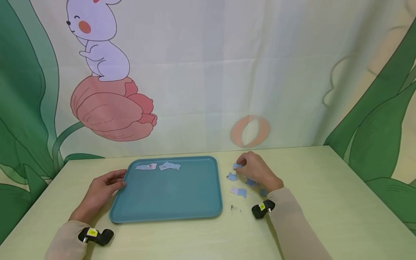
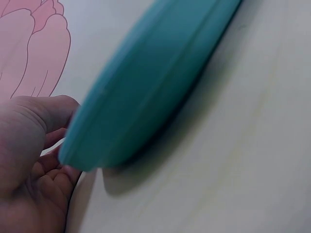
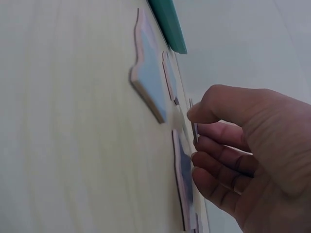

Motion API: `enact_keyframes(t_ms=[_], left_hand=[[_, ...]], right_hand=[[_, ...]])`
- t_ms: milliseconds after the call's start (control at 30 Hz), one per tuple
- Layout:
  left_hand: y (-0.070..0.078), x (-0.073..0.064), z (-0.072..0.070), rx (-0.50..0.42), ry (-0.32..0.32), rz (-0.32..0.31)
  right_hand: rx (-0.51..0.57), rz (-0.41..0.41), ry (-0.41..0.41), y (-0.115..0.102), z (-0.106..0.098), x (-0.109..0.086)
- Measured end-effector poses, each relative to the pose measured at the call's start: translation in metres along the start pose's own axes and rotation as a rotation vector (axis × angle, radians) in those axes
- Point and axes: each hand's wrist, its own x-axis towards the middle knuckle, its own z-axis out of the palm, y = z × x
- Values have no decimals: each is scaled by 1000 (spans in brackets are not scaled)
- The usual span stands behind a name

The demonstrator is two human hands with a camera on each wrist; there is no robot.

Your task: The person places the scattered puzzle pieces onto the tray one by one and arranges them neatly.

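Note:
My left hand (image 1: pixel 100 190) grips the left rim of a blue-green tray (image 1: pixel 170 198), thumb on top and fingers curled at the edge; the left wrist view shows the thumb (image 2: pixel 53 109) against the rim. Beyond the tray's right side, my right hand (image 1: pixel 256 169) pinches a small blue puzzle piece (image 1: pixel 237 166) between thumb and fingers. In the right wrist view that piece (image 3: pixel 194 121) shows edge-on. Two pale blue jagged puzzle pieces, a left one (image 1: pixel 146 167) and a right one (image 1: pixel 169 165), lie along the tray's far edge.
Several loose puzzle pieces lie right of the tray: one by the fingertips (image 1: pixel 232 176), a pink-and-blue one (image 1: pixel 238 191), others partly under the right hand (image 1: pixel 251 182) and near the sleeve (image 1: pixel 263 193). Small dark specks (image 1: pixel 232 207) mark the table. A printed curtain (image 1: pixel 195 90) hangs behind.

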Motion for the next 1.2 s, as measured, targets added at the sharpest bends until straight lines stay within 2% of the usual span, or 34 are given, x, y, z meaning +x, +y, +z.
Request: enact_keyframes(t_ms=[367, 667, 800, 1200], left_hand=[[0, 1, 0, 6, -2, 0], [1, 2, 1, 2, 0, -3], [2, 1, 1, 8, 1, -12], [0, 0, 1, -1, 3, -6]], right_hand=[[51, -108, 3, 7, -5, -1], [69, -121, 25, 6, -6, 2], [62, -118, 34, 2, -7, 2], [105, -207, 53, -21, -1, 2]])
